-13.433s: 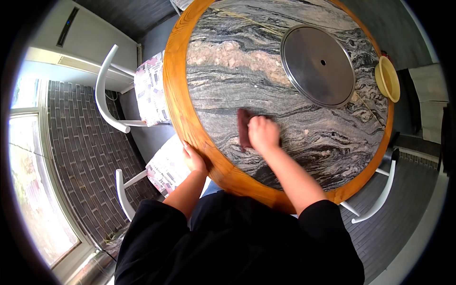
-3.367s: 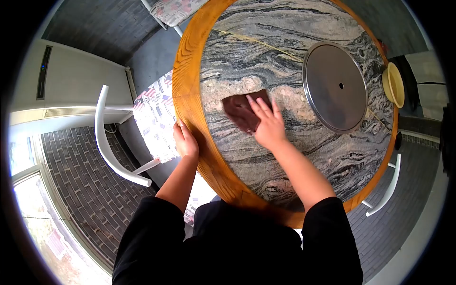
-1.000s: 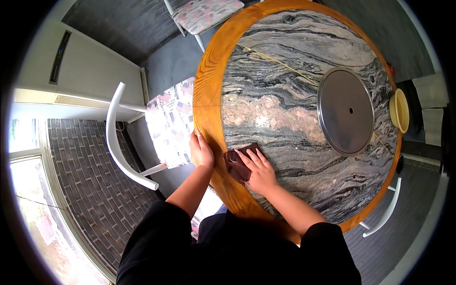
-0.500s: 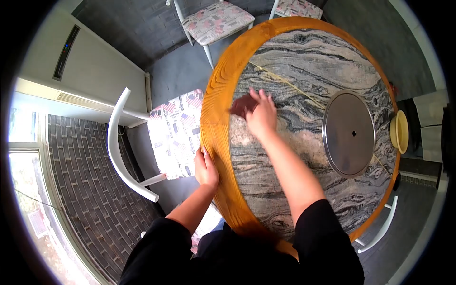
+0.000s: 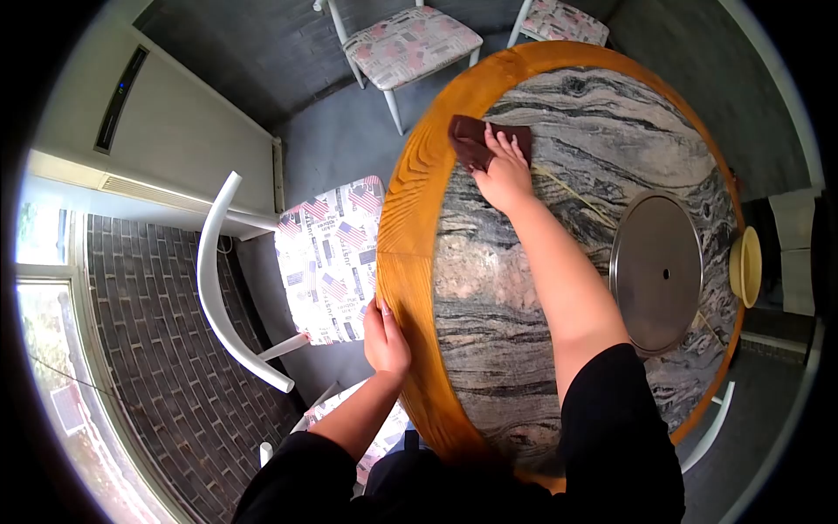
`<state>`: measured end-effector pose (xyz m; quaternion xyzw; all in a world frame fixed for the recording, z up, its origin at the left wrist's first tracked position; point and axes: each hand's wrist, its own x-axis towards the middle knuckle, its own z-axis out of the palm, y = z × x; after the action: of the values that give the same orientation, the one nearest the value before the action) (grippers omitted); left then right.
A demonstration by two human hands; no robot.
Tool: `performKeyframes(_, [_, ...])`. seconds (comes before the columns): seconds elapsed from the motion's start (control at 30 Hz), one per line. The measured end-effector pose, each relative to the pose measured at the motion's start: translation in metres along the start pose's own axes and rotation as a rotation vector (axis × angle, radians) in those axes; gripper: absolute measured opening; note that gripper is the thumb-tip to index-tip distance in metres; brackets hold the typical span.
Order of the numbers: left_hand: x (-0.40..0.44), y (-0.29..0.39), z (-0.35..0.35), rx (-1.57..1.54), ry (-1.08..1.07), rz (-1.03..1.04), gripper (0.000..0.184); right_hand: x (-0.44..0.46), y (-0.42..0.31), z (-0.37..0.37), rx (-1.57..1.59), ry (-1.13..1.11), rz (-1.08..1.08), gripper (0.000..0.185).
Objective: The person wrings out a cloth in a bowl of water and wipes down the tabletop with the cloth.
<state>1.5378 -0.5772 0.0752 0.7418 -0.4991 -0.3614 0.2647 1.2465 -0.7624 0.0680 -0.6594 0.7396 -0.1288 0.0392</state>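
Observation:
A dark brown cloth (image 5: 467,135) lies bunched across the far left part of the round table, over both the wooden rim (image 5: 407,229) and the stone-patterned top (image 5: 497,349). My right hand (image 5: 504,175) presses on the cloth from above, its fingers spread over the folds. Lower down, my left hand (image 5: 386,342) holds the table's left edge, fingers along the outer side. A thin yellowish line (image 5: 572,194) runs across the top from near the cloth toward a round metal plate (image 5: 656,288) set in the table.
A chair with a patterned seat (image 5: 327,262) stands close to the table's left side, and another chair (image 5: 410,45) is behind. A yellow basin (image 5: 745,267) sits past the right rim. A white cabinet (image 5: 192,131) and a dark brick wall (image 5: 161,323) are at left.
My right hand has moved away from me with the cloth, which now lies spread flatter at the rim. My left hand stays at the edge. The view has shifted slightly.

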Motion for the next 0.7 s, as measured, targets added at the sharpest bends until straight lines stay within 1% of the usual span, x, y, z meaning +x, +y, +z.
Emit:
performKeyframes(0.07, [0.001,0.0,0.002,-0.007,0.003,0.011,0.049,-0.009,-0.001,0.0,0.041,-0.012,-0.076,0.058])
performKeyframes(0.1, [0.001,-0.001,0.002,-0.015,0.016,0.021,0.049,-0.015,-0.003,-0.001,0.053,0.01,-0.113,0.063])
performKeyframes(0.17, [0.003,-0.006,0.005,-0.031,0.005,0.018,0.05,-0.034,-0.008,-0.007,0.087,-0.055,-0.11,0.068])
performKeyframes(0.23, [0.003,-0.009,0.005,0.004,0.023,0.028,0.051,-0.051,-0.01,-0.006,0.11,-0.031,-0.206,0.077])
performKeyframes(0.33, [0.001,-0.001,0.003,0.027,0.019,-0.011,0.051,-0.086,-0.024,-0.019,0.245,-0.13,-0.115,0.075])
performKeyframes(0.37, [0.0,0.001,0.002,0.024,0.015,-0.006,0.051,-0.099,-0.031,-0.019,0.24,-0.146,-0.043,0.073])
performKeyframes(0.43, [0.0,0.002,0.001,0.053,0.01,0.002,0.051,-0.123,-0.035,-0.014,0.24,-0.096,-0.139,0.062])
performKeyframes(0.5, [0.001,0.001,0.001,0.058,0.005,0.007,0.051,-0.146,-0.036,-0.022,0.263,-0.133,-0.275,0.061])
performKeyframes(0.53, [0.001,0.0,0.001,0.066,0.005,0.007,0.051,-0.158,-0.038,-0.022,0.353,-0.123,-0.236,0.061])
performKeyframes(0.57, [0.0,-0.001,0.002,0.066,-0.001,0.011,0.051,-0.169,-0.038,-0.015,0.373,-0.11,-0.246,0.06])
performKeyframes(0.67, [0.003,-0.004,0.003,0.079,0.012,0.017,0.052,-0.203,-0.048,-0.033,0.428,-0.164,-0.161,0.059])
performKeyframes(0.7, [0.004,-0.006,0.003,0.082,0.009,0.02,0.053,-0.212,-0.052,-0.041,0.452,-0.187,-0.163,0.059])
